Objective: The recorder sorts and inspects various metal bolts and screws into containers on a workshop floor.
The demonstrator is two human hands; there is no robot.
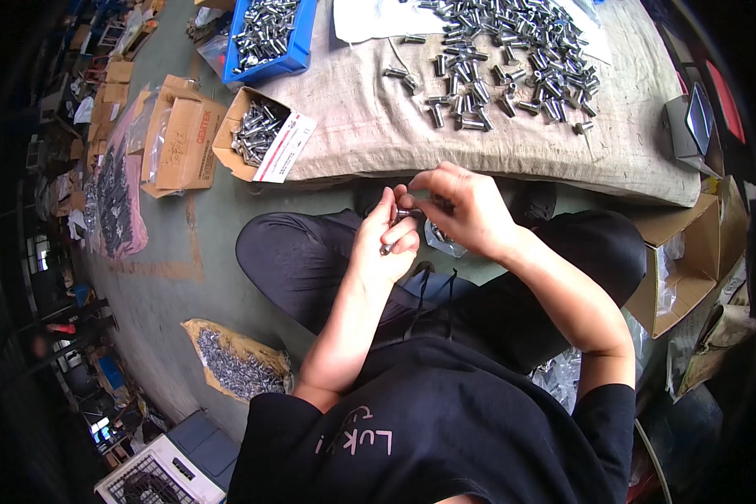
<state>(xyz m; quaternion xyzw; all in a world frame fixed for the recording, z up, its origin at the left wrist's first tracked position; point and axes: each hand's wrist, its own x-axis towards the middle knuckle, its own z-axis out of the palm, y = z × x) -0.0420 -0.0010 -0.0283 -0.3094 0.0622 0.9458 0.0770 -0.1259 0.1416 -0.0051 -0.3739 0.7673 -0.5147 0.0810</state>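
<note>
Head view: left fingers clamp metal fittings, right fingers too; brown carton bears red lettering

With the left hand and right hand at the clock's centre, a cloth-covered surface spans twelve to one o'clock, metal parts lying on its one-o'clock side. A bin of parts stands at eleven, a small box of parts at ten, with a carton just beyond it. A sack holding small pieces lies at eight, and an open carton stands at three.
</note>
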